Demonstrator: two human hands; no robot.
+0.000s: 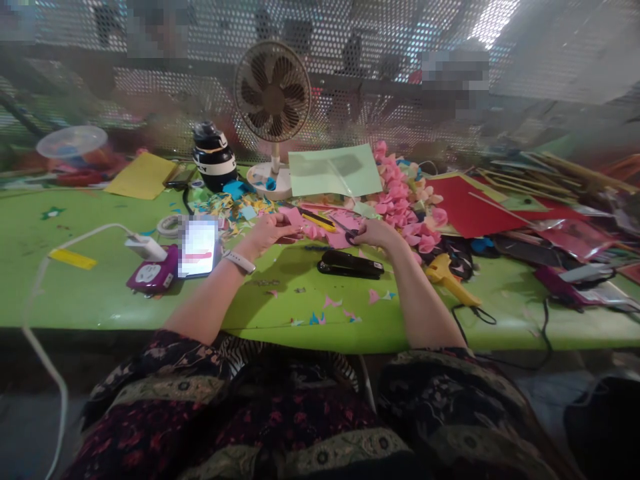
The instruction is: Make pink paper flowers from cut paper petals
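My left hand (270, 233), with a white band on its wrist, is closed with its fingers pinching a piece of pink paper (291, 215). To its right, my right hand (375, 235) is closed around the dark handles of a pair of scissors (350, 233), whose blades point away to the left. Between the hands lie a yellow and black cutter knife (319, 221) and pink paper scraps (341, 238). On the green tabletop just in front of them rests a black stapler (350, 265).
Pink paper petals (395, 193) are heaped behind my right hand. A fan (273, 93), a black bottle (214, 160) and a pale green sheet (333, 170) stand or lie at the back. Left is a lit phone (199, 248); right, a yellow glue gun (453, 280) with its cord.
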